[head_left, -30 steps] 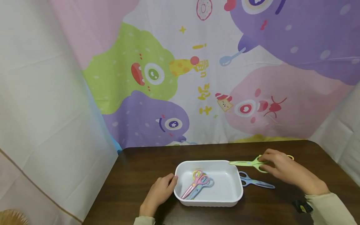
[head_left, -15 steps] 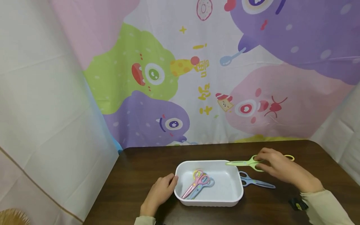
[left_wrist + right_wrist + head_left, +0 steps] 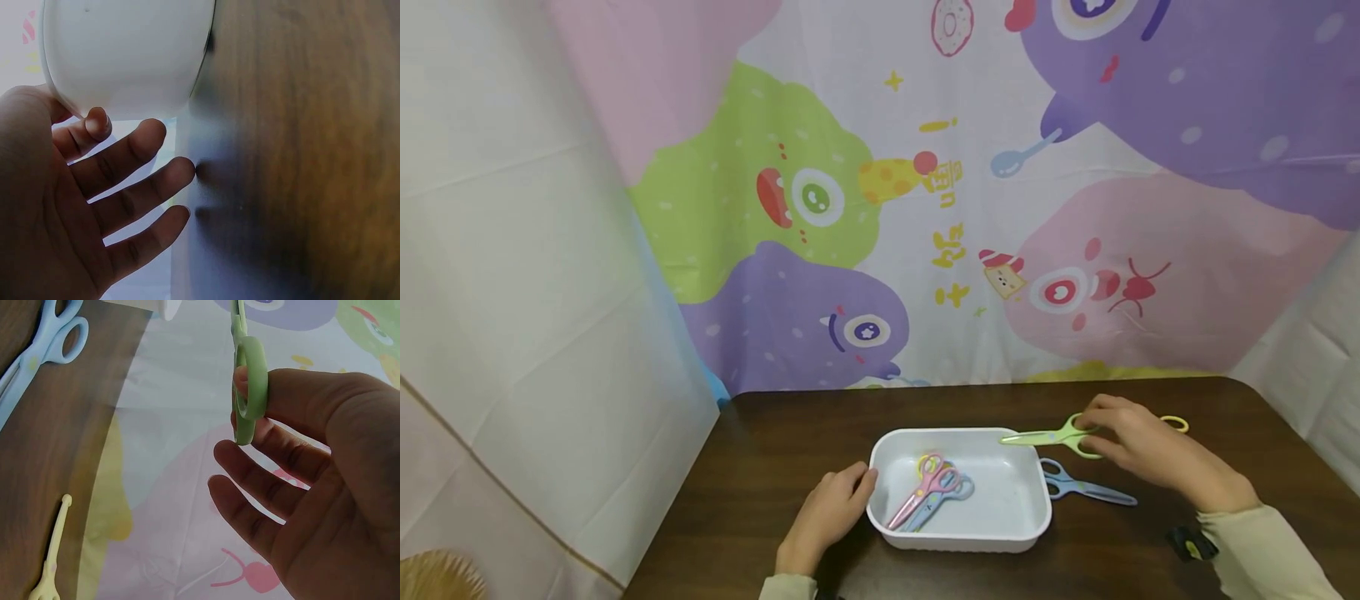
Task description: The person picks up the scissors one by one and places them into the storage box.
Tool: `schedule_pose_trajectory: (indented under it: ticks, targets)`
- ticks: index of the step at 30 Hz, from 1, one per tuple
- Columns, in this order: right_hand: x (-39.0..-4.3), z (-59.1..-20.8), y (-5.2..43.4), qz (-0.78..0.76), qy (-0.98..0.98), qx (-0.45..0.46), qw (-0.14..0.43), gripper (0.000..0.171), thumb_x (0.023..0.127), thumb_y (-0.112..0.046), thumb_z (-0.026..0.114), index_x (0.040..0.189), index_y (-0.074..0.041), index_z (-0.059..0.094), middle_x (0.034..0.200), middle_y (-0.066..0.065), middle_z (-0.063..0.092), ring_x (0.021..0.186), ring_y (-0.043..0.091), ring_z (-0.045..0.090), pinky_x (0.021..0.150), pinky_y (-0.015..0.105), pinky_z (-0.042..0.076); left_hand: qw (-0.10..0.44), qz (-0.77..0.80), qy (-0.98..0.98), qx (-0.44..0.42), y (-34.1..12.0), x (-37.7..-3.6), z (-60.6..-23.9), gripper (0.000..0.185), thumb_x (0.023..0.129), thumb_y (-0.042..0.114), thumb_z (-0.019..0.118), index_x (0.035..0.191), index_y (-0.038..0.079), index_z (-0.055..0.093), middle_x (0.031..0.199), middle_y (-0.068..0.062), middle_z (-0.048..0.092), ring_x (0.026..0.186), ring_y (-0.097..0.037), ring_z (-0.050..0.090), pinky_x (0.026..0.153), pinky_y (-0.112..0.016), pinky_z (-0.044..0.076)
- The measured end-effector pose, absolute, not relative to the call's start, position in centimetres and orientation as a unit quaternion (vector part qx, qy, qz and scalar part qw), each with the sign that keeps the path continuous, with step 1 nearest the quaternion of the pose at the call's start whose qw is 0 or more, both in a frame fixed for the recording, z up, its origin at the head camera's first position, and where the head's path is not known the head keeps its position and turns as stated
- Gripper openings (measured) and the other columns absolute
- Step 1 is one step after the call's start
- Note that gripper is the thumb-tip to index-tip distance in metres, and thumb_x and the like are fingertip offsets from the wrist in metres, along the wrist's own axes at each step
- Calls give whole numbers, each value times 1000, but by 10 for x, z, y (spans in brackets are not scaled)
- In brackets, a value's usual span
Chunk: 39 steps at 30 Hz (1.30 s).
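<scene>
Green scissors [image 3: 1051, 436] are pinched at one handle loop by my right hand [image 3: 1131, 437]; their closed blades point left over the far right rim of a white tray [image 3: 1000, 542]. In the right wrist view thumb and index finger hold the loop [image 3: 254, 378], and the other fingers are spread. My left hand [image 3: 827, 508] grips the tray's left rim between thumb and index finger, the rest of its fingers loose below the rim. Pink scissors [image 3: 917, 498] lie across blue scissors [image 3: 928, 510] in the tray, with a yellow handle [image 3: 925, 462] partly hidden beneath.
Another pair of blue scissors [image 3: 1093, 489] lies on the brown table [image 3: 760, 442] right of the tray. Yellow scissors [image 3: 47, 584] rest behind my right hand, mostly hidden in the head view. A small black object [image 3: 1191, 543] is beside the right sleeve. A cartoon curtain [image 3: 955, 350] hangs behind.
My right hand has shifted slightly left with the green scissors, bringing their tips over the tray's rim, and has since nearly stopped. The left hand stays on the tray.
</scene>
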State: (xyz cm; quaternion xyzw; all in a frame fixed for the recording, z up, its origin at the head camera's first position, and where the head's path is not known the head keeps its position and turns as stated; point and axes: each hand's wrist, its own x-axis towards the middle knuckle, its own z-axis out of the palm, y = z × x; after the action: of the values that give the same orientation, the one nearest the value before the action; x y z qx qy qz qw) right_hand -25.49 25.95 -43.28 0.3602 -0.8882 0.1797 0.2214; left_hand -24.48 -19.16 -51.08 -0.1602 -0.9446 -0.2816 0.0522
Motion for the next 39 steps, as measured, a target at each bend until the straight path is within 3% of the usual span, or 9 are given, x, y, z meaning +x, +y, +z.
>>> schedule_pose_trajectory:
  ticks: [39]
  targets:
    - [-254, -418, 231, 180, -917, 327, 140, 14, 90, -14, 79, 103, -12, 76, 99, -6, 63, 91, 16, 62, 78, 37, 54, 55, -282, -944, -162, -190, -244, -510, 34, 108, 40, 48, 79, 22, 53, 63, 10, 37, 58, -7, 42, 53, -26, 35]
